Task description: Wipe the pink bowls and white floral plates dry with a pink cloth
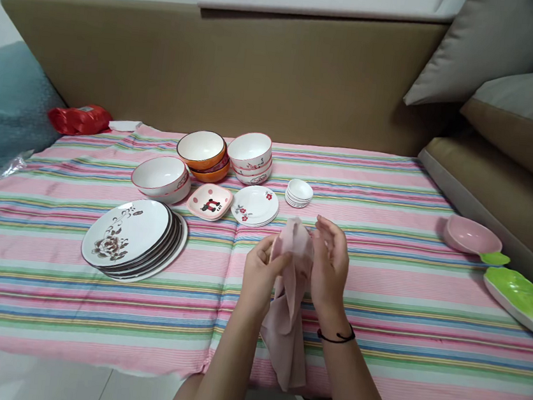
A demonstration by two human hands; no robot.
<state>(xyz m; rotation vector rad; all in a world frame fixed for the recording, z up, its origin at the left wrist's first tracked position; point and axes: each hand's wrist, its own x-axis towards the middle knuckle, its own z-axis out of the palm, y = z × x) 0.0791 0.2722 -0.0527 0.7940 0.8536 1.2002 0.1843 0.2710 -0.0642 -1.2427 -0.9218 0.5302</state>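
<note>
In front of me, both hands are at a pale pink cloth [287, 318], bunched at the top and hanging down over the near part of the striped cover. My left hand [263, 267] pinches the bunched part from the left, thumb across its front. A pink edge shows beside those fingers, perhaps a small dish mostly hidden by the cloth. My right hand [331, 262] is curled round the cloth's right side, with a black band on the wrist. Just beyond the hands are a stack of small white dishes [299, 191] and white flowered plates [255, 206].
Left lie large plates [127, 235], a cat-patterned dish [210, 202], white bowls [161, 176], orange bowls [202, 153] and flowered bowls [251, 154]. A pink bowl [473, 236] and a green leaf-shaped dish [520, 294] lie right. Behind stands a brown backrest [280, 79]; cushions [526, 120] flank it.
</note>
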